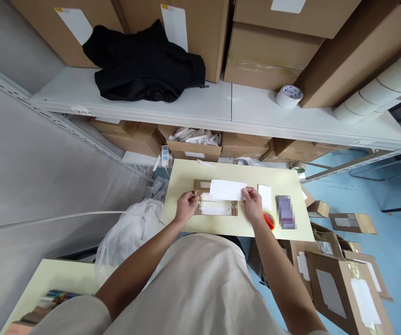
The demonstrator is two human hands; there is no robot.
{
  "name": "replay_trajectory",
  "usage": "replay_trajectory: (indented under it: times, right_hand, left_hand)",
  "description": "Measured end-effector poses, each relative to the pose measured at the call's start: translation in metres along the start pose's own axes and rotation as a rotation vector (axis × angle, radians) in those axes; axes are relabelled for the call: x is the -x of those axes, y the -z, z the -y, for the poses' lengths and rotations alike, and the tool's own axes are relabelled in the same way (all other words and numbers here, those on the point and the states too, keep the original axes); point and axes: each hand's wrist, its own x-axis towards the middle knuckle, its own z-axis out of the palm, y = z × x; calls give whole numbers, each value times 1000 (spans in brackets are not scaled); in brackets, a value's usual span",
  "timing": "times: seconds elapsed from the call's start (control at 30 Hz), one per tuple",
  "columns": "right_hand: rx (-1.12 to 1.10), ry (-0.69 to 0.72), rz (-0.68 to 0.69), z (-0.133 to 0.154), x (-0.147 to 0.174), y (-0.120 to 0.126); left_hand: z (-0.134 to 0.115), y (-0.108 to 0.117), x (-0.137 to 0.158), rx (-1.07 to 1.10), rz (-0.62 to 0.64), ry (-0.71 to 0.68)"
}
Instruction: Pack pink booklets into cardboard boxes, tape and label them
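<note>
A white paper label (226, 190) is pinched at its right end by my right hand (252, 204), which is closed. The label is held over a small cardboard box (234, 210), with clear tape and white labels on it, and hides part of it. My left hand (186, 205) is closed on the left end of this box. Close to my right wrist, a red and yellow tape roll (269, 220) lies on the pale yellow table (176, 179). Beyond it are a white slip (265, 196) and a pixelated purple rectangular item (286, 212).
A white shelf (217, 100) crosses behind the table, bearing large cartons (266, 56), black clothing (144, 63) and tape rolls (289, 97). Several cartons (347, 284) stand on the blue floor at right. White plastic wrap (127, 232) bunches at left.
</note>
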Motion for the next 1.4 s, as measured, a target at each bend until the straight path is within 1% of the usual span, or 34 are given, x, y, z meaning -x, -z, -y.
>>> replay_trajectory:
  times: [0.1,0.17,0.27,0.37,0.43,0.47,0.5,0.57,0.63,0.83,1.03,1.13,1.23,1.4]
  right_hand:
    - [1,30,-97,4,-1,-6]
    - [33,52,-125,3,0,-9]
    - [100,10,-91,-3,4,-11]
    - [132,-71,-40,-8,5,-11]
    - [134,-99,-26,-11,4,-12]
    - [134,-105,-18,-12,3,-13]
    - [136,-109,-6,-12,2,-14]
    - [152,-109,19,-13,0,-16]
    - [177,-103,37,-15,-2,-17]
    - [319,-77,51,-22,-11,-15]
    - [685,-39,26,-22,-22,-14]
    - [818,-21,9,-20,-23,-16]
    - [888,0,6,-19,-22,-18]
    - [924,1,-3,-17,-19,-17]
  left_hand:
    - [-3,-4,-8,-85,23,8]
    - [-1,-6,-13,-112,35,23]
    - [1,-6,-15,-136,46,31]
    - [-3,-3,-10,-155,-16,-27]
    - [-10,-2,-6,-107,-54,-101]
    - [-14,-2,-5,-47,-44,-116]
    - [-18,-4,-4,30,-14,-105]
    - [-24,-8,-3,162,66,-37]
    - [-28,-12,-4,191,116,19]
    - [-33,-11,-2,64,131,41]
    - [-44,-9,-3,-228,105,-52]
    - [-47,-8,-5,-332,117,-42]
    - [-49,-8,-6,-399,142,-28]
    - [-50,-10,-6,-471,178,-6]
